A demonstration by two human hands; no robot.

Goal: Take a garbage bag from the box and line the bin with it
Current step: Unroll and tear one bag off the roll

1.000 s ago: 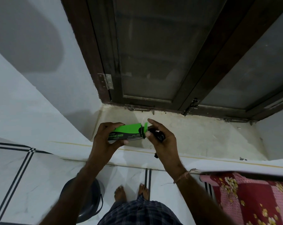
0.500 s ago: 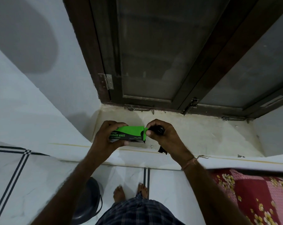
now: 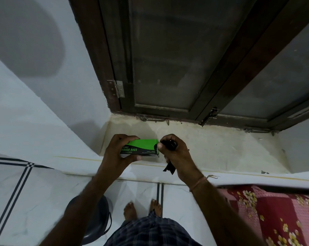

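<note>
A green and black box [image 3: 144, 147] printed "GARBAGE BAGS" is held level over the window sill by my left hand [image 3: 118, 152], which wraps its left end. My right hand [image 3: 175, 153] is closed around a rolled black garbage bag [image 3: 170, 145] at the box's right end, thumb pressed against the box's end face. A loose black tail of the bag [image 3: 169, 168] hangs below that hand. The dark round bin [image 3: 98, 219] stands on the floor at the lower left, mostly hidden behind my left forearm.
A pale stone window sill [image 3: 221, 150] runs under a dark wooden window frame [image 3: 168, 68]. White tiled floor [image 3: 26, 201] with black lines lies below. A red floral cloth [image 3: 274, 219] covers something at the lower right. My bare feet [image 3: 141, 209] stand beside the bin.
The box's green end flap, open a second ago, is now folded flat against the box. My right hand has curled into a fist around the black bag.
</note>
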